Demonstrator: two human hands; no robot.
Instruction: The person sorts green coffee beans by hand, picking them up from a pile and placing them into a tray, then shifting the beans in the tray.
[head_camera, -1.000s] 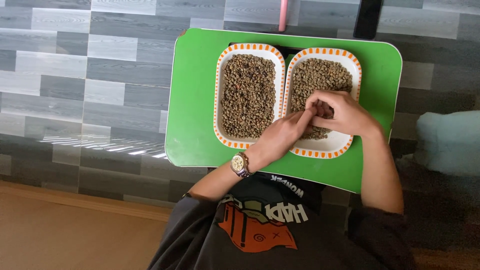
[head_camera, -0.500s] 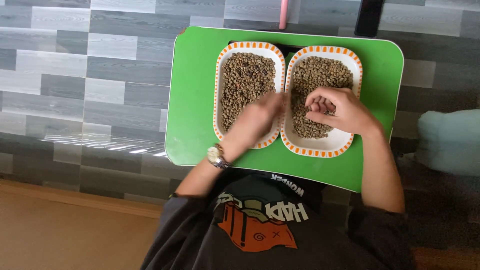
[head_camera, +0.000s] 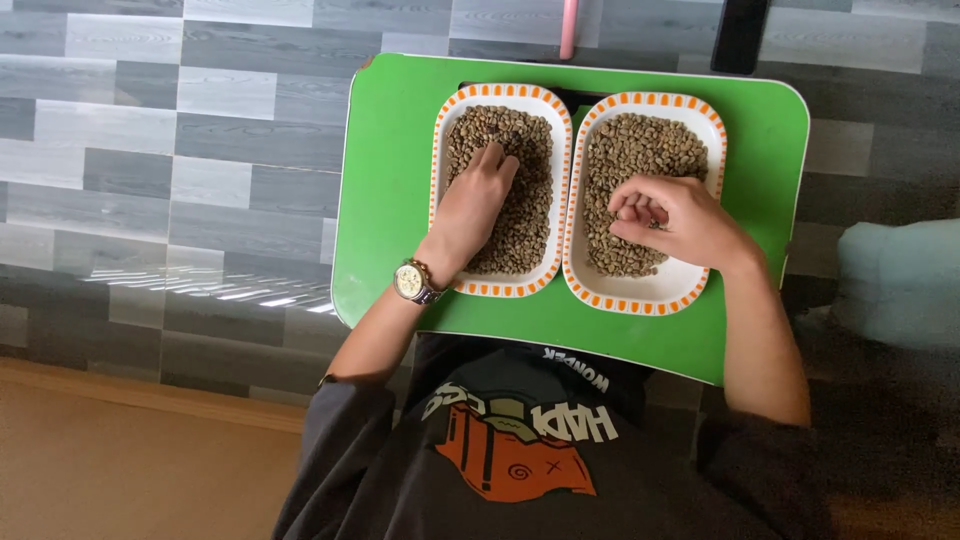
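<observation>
Nearest the camera: a dark shirt (head_camera: 520, 450) with an orange-and-white print, partly cut off. On the green table (head_camera: 385, 200), the right hand (head_camera: 675, 222) is curled loosely over beans in the right tray (head_camera: 640, 295) — fingertip contents hidden. The left hand (head_camera: 478, 200) rests flat, fingers extended, on beans in the left tray (head_camera: 500, 290). Beyond, a pink rod (head_camera: 568, 28) and a dark object (head_camera: 738, 35) are cropped.
</observation>
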